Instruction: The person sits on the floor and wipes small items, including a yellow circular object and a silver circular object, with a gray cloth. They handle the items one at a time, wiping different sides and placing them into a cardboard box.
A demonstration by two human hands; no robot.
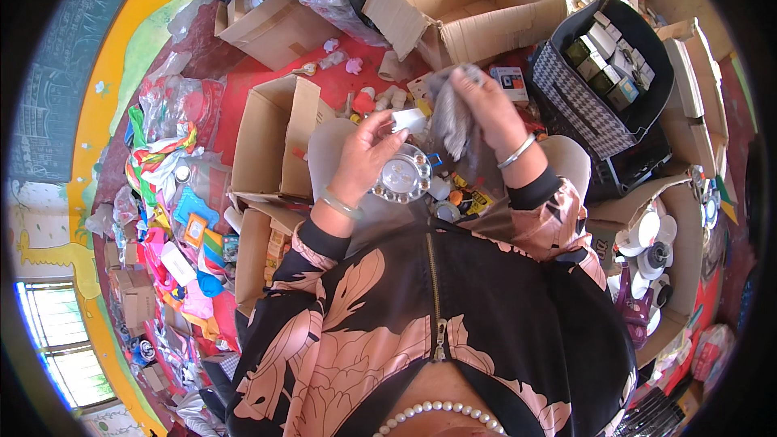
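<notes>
My left hand point(362, 155) is closed, its thumb and fingers pinching a small white box-like piece point(409, 120). A crumpled grey cloth point(452, 123) hangs from my right hand point(492, 109), whose fingers are closed around its top. Just below the white piece, by my left wrist, is a round clear glass dish point(402, 171) with a knobbed rim; what supports it is hard to make out. Between my knees lie small loose items, among them a yellow-and-black packet point(479, 201).
An opened cardboard box point(271, 133) stands left of my knee, and a larger one point(477, 28) is straight ahead. To the right, a black-and-white patterned basket point(583, 93) holds small boxes. Another carton point(684, 235) contains white round items. Colourful goods point(194, 226) heap up at left.
</notes>
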